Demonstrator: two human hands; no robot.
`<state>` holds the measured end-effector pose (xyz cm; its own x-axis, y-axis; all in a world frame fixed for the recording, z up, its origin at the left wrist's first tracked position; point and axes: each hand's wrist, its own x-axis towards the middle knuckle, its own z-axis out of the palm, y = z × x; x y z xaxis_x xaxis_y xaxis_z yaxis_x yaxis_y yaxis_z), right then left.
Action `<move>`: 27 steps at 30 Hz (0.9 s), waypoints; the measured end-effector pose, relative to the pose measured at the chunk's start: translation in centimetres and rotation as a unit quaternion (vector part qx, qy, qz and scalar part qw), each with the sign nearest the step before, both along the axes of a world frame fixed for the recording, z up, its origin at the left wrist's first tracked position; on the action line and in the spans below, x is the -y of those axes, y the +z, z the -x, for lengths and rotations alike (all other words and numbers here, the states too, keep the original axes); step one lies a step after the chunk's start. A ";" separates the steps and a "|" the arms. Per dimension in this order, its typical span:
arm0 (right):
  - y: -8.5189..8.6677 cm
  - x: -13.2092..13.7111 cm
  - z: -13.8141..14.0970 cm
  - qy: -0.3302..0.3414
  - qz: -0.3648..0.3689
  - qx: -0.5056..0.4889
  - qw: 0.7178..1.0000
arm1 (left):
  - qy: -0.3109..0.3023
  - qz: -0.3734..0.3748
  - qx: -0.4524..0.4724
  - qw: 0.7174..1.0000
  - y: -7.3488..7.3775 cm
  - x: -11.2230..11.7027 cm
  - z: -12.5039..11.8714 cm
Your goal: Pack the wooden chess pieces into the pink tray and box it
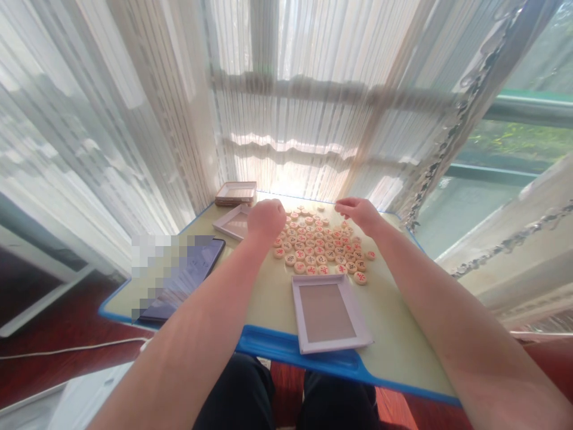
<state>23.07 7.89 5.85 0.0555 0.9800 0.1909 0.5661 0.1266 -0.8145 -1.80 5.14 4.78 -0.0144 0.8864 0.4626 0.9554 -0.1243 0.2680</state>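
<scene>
Several round wooden chess pieces (320,245) with red and dark characters lie spread on a small blue-edged table (394,334). My left hand (267,218) is curled into a fist at the left edge of the pile; what its fingers hold, if anything, is hidden. My right hand (358,212) hovers over the pile's far right side with fingers pinched together, and I cannot make out anything in them. A white-framed flat tray (329,313) lies near the table's front edge, between my forearms.
A second white-framed tray (233,222) lies left of the pile, and a stack of brown trays (236,193) sits at the far left corner. A dark tablet (197,269) lies on the left side. Sheer curtains (286,107) hang close behind the table.
</scene>
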 end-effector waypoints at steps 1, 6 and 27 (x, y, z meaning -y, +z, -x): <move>0.7 0.8 0.3 0.020 0.020 -0.009 1.000 | 0.002 -0.008 -0.009 1.000 0.0 0.0 0.1; 3.1 6.6 2.0 0.102 0.046 0.041 0.993 | -0.047 -0.036 -0.063 0.996 -0.3 0.5 -0.4; -1.0 15.7 5.3 0.321 -0.141 0.237 0.906 | -0.258 0.138 0.017 0.956 1.0 2.2 -1.4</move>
<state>17.77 -7.77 4.88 -0.6624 0.6899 0.2918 0.5797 0.7189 -0.3836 -0.43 2.97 5.82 0.4464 0.8683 0.2162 0.7767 -0.4959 0.3884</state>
